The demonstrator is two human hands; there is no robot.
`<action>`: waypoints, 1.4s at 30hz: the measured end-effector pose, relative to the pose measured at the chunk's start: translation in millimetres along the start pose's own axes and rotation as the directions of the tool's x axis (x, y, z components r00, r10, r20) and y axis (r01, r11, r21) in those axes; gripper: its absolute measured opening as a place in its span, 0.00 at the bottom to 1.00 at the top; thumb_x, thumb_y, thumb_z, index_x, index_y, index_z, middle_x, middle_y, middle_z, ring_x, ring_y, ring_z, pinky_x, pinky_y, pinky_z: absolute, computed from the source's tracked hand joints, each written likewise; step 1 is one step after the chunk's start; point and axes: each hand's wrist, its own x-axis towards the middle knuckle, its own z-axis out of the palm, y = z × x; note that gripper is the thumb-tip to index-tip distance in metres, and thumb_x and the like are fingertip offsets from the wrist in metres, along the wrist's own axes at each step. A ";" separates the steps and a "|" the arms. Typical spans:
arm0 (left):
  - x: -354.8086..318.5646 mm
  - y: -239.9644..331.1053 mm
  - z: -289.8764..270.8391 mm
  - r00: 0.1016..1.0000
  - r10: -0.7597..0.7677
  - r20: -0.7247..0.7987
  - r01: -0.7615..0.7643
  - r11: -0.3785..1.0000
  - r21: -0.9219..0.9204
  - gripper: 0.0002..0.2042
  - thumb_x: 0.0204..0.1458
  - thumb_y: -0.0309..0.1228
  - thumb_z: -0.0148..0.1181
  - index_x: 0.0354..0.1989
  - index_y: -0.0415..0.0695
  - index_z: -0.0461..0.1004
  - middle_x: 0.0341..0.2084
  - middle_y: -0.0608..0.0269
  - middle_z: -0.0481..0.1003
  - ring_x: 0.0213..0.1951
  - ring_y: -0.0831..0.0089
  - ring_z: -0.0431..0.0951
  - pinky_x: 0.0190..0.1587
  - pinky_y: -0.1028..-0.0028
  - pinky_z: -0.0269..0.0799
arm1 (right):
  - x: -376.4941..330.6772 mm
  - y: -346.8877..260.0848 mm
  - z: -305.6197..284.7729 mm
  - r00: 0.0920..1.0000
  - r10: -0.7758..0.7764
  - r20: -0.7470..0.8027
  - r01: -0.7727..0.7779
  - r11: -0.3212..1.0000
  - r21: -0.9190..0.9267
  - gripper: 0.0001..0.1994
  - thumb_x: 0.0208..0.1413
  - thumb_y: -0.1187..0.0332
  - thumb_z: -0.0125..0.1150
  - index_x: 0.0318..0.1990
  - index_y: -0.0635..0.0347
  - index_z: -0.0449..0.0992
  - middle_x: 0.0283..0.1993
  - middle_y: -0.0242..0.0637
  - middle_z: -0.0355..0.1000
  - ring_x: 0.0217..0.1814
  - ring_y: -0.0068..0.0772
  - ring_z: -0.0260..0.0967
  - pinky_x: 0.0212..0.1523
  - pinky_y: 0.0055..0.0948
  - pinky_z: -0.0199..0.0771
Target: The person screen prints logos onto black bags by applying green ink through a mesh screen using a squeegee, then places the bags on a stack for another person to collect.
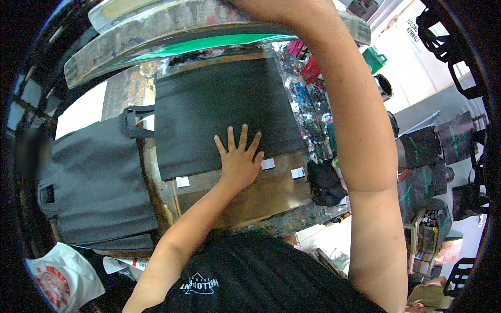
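Left hand (241,164) is being held palm-down, fingers spread wide, on black cloth (219,99), near edge. Right arm (362,120) is being held raised, right hand (279,9) being cropped at frame (172,36); grip can't be told. Cloth is being supported by board (245,203), below frame.

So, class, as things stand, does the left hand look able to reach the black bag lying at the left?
Probably yes: the left hand rests, fingers spread, on the black fabric, holding nothing, and nothing appears to stand between it and the black bag left of that fabric.
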 end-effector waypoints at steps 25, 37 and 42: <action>-120.2 -101.1 -143.6 0.740 -0.662 -0.121 0.240 0.427 -0.872 0.45 0.34 0.38 0.89 0.64 0.35 0.73 0.49 0.58 0.83 0.50 0.70 0.81 0.59 0.66 0.73 | -178.9 -25.8 114.7 0.988 -0.076 0.137 0.069 0.996 0.055 0.30 0.45 0.56 0.80 0.52 0.54 0.70 0.43 0.39 0.74 0.54 0.46 0.72 0.52 0.49 0.61; -163.1 -126.6 -79.9 0.836 -0.381 -0.395 0.349 0.924 -0.154 0.61 0.26 0.67 0.78 0.69 0.36 0.70 0.36 0.61 0.77 0.39 0.62 0.71 0.50 0.60 0.59 | -228.8 -42.3 152.4 0.928 -0.067 0.367 0.040 0.996 0.080 0.31 0.43 0.58 0.81 0.52 0.53 0.69 0.45 0.36 0.72 0.53 0.44 0.70 0.56 0.52 0.59; -163.5 -130.5 -78.6 0.841 -0.347 -0.415 0.314 0.938 -0.149 0.62 0.25 0.67 0.79 0.68 0.34 0.69 0.34 0.60 0.76 0.36 0.61 0.69 0.50 0.60 0.58 | -181.3 -14.3 195.7 0.953 -0.077 0.292 0.067 0.997 0.045 0.32 0.41 0.60 0.82 0.53 0.51 0.70 0.48 0.34 0.74 0.54 0.42 0.72 0.56 0.57 0.59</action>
